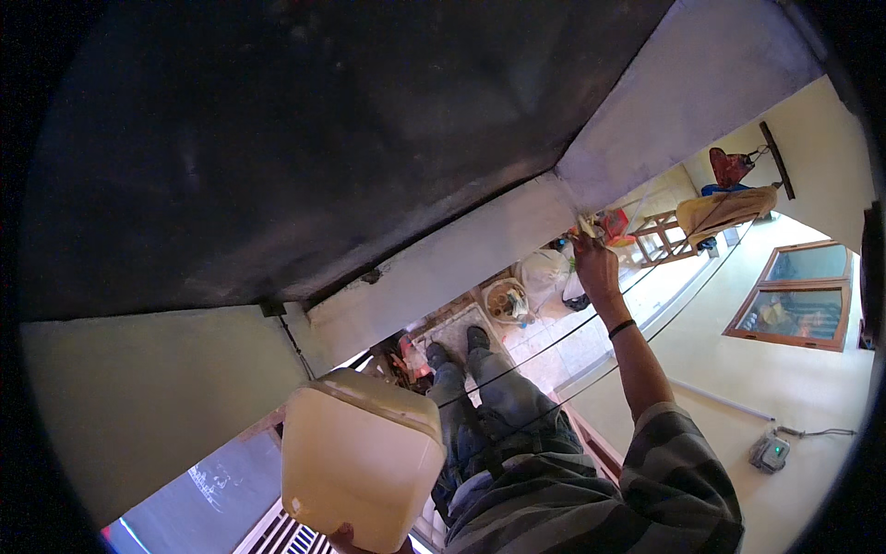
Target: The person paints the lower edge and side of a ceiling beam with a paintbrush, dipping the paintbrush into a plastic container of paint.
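A square cream plastic tub (365,466) is tilted at the lower left. My left hand (343,537) grips it by its lower edge, with only a few fingers showing and the rest hidden by the tub. My right arm reaches up and forward, a dark band round its wrist. The right hand (595,258) is closed around a small pale thing (588,224), too small to make out. That hand is close to the end of a pale beam (461,245), where it meets a lilac-grey beam (683,102).
A dark ceiling panel (305,138) fills the upper left. Thin wires cross in front of my body. Far below are my shoes (477,338), a round bucket (506,301) and white sacks (543,273). A brown cloth (724,214) hangs at right, above a wood-framed window (794,295).
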Motion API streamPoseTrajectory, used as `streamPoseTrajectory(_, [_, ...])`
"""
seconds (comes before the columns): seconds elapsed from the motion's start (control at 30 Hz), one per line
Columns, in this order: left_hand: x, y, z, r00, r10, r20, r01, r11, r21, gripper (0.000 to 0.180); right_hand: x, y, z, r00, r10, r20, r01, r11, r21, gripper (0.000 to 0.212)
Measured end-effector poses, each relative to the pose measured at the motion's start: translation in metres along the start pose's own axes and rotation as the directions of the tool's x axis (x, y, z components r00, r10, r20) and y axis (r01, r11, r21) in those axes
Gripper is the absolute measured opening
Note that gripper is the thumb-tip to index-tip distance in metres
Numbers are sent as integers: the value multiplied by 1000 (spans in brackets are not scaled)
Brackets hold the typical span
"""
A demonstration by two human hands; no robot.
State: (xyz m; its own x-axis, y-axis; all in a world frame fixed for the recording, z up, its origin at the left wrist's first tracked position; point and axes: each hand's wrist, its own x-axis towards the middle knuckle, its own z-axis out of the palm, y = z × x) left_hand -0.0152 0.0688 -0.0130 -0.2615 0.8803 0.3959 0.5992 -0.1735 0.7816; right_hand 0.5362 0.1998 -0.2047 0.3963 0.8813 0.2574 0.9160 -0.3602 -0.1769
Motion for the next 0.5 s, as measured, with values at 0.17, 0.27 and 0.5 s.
streamPoseTrajectory(0.17, [3,-5,1,995,-57,-82,55,998,-21,75,36,-10,21,990,-103,97,103,995,7,23])
streamPoseTrajectory(0.27, [25,25,17,923,377,73,-380,869,318,80,18,17,19,985,-173,-5,172,984,-41,23])
streamPoseTrajectory(0.5, [22,24,20,908,419,22,-403,856,323,80,-9,-6,-15,996,46,70,-49,998,48,27])
